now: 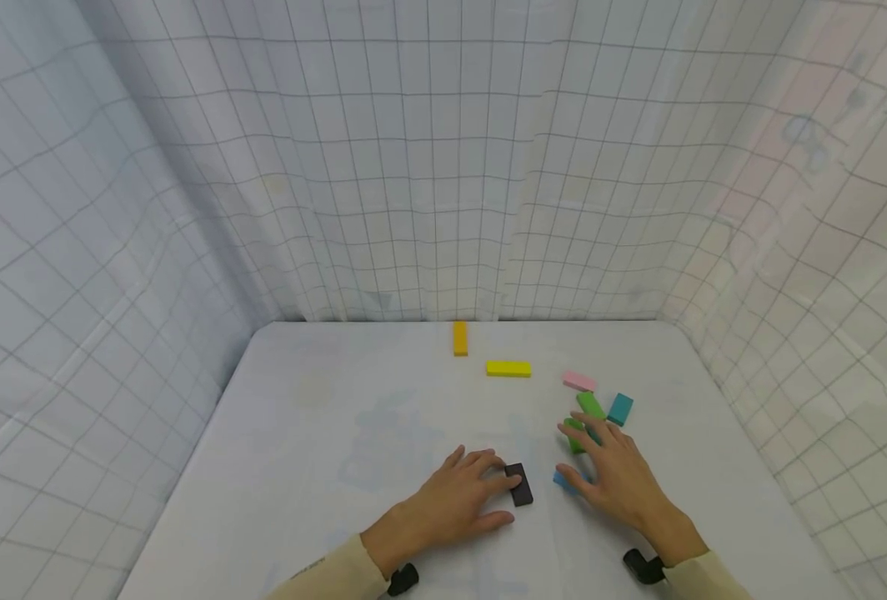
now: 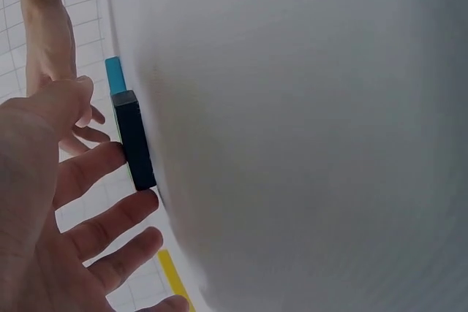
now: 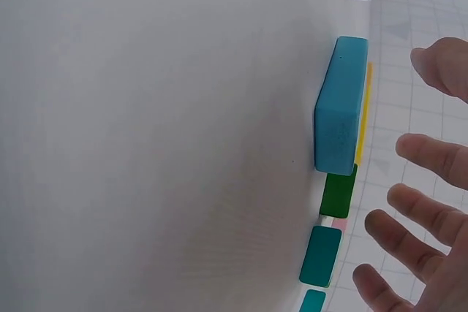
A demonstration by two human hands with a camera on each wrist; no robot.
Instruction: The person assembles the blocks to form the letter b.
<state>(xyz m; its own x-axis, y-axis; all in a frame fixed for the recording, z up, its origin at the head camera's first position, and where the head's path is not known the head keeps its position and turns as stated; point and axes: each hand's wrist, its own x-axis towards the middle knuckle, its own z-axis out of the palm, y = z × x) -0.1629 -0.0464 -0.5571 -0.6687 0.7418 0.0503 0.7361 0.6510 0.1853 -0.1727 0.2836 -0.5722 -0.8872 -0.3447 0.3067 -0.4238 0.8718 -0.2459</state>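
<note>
My left hand (image 1: 457,502) is low over the white table, fingers spread, with fingertips touching a black block (image 1: 518,487). In the left wrist view the index and middle fingertips meet the black block (image 2: 134,140), while the thumb stays apart from it. My right hand (image 1: 622,481) hovers with loosely bent fingers above a blue block (image 1: 563,481) and a green block (image 1: 573,437). Between those fingers and the blue block (image 3: 341,107) a gap shows in the right wrist view. A teal block (image 3: 321,256) is mostly hidden by that hand in the head view.
Beyond the right hand lie a second green block (image 1: 590,405), another teal block (image 1: 619,409) and a pink block (image 1: 579,381). Farther back are a yellow block (image 1: 508,368) and an orange block (image 1: 460,339). Gridded white curtains (image 1: 443,167) enclose the table (image 1: 301,433).
</note>
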